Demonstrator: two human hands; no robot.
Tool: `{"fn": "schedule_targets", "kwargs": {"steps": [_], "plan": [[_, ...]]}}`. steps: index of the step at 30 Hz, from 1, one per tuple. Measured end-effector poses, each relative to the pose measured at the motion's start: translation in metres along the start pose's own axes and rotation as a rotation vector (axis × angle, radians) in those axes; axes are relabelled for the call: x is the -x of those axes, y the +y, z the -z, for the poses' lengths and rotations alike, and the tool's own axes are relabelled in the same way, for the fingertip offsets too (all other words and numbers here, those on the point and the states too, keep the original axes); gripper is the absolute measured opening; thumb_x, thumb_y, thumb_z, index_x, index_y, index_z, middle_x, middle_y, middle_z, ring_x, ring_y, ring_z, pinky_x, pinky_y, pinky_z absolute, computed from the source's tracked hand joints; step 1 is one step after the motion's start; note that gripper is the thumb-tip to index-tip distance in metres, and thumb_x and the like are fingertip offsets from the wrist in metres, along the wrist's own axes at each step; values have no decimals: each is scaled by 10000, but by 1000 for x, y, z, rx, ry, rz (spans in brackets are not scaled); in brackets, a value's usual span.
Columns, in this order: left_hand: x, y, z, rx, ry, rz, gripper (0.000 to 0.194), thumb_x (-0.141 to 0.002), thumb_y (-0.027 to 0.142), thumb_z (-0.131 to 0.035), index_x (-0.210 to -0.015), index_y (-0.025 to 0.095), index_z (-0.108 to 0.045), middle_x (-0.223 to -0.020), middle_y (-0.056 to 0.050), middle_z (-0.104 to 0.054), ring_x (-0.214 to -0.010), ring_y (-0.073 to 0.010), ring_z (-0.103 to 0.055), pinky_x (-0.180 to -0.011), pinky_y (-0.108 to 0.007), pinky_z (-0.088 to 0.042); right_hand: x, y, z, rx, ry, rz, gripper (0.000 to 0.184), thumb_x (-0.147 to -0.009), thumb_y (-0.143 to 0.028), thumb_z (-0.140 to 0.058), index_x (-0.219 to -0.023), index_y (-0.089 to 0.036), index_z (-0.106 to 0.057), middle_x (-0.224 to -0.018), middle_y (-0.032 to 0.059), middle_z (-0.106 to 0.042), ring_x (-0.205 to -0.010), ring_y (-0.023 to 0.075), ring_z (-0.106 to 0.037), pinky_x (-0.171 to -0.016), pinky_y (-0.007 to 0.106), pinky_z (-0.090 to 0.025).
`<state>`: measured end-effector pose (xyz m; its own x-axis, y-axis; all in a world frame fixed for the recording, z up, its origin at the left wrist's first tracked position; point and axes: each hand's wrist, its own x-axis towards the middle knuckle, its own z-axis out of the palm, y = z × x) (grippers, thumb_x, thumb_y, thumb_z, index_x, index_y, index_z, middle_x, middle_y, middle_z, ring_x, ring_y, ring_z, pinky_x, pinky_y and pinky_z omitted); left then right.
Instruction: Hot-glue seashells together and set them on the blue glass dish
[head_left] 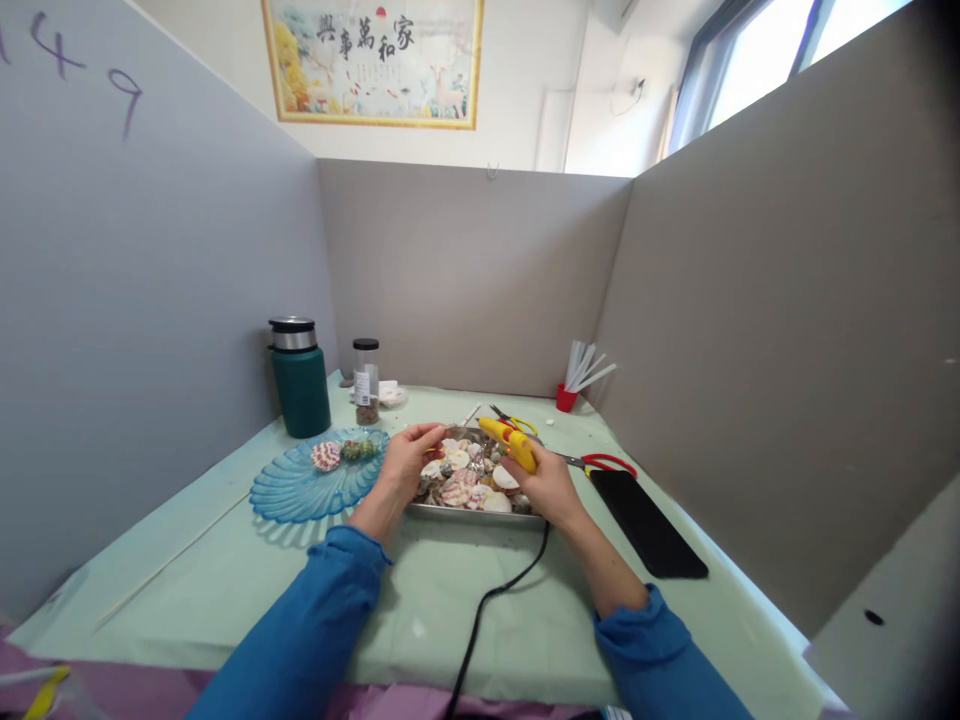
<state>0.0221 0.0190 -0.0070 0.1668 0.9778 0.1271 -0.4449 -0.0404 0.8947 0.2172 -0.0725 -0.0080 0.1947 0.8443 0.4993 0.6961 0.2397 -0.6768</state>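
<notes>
A metal tray (472, 512) full of seashells (469, 478) lies in the middle of the table. My right hand (546, 484) is wrapped round a yellow glue gun (510, 443), whose nozzle points left over the tray and whose black cord (487, 600) runs toward me. My left hand (407, 458) hovers at the tray's left end with thumb and fingers pinched on a small piece near the nozzle; I cannot make out what it is. A blue shell-shaped glass plate (300, 490) to the left carries a striped shell (326, 456) and small dark shells.
A green thermos (298, 378) and a small jar (367, 382) stand at the back left. Red-handled scissors (604, 464) and a black phone (646, 522) lie right of the tray. A red cup with white glue sticks (577, 382) stands in the far right corner. Grey partitions enclose the table.
</notes>
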Motion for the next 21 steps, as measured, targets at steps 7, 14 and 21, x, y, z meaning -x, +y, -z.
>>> {"fn": "schedule_targets", "kwargs": {"steps": [7, 14, 21], "plan": [[0, 1, 0, 16, -2, 0, 331, -517, 307, -836, -752, 118, -699, -734, -67, -702, -597, -111, -594, -576, -226, -471, 3, -5, 3, 320, -191, 50, 387, -876, -414, -474, -1199, -217, -555, -1050, 68, -682, -899, 222, -628, -722, 281, -407], [0, -1, 1, 3, -6, -16, 311, -541, 303, -827, -760, 124, -700, -747, -69, -701, -601, -107, -584, -565, -216, -468, 5, -4, 6, 638, -206, 64, 308, -846, -399, -533, -1074, -241, -667, -1035, 89, -662, -1006, 257, -561, -789, 321, -385], [2, 3, -1, 52, -3, -28, 310, -538, 287, -830, -761, 119, -697, -723, -51, -691, -570, -87, -564, -550, -212, -457, -10, -42, -1, 676, -183, 202, 258, -876, -383, -516, -1005, -248, -693, -1022, 78, -650, -1030, 246, -518, -842, 338, -360]]}}
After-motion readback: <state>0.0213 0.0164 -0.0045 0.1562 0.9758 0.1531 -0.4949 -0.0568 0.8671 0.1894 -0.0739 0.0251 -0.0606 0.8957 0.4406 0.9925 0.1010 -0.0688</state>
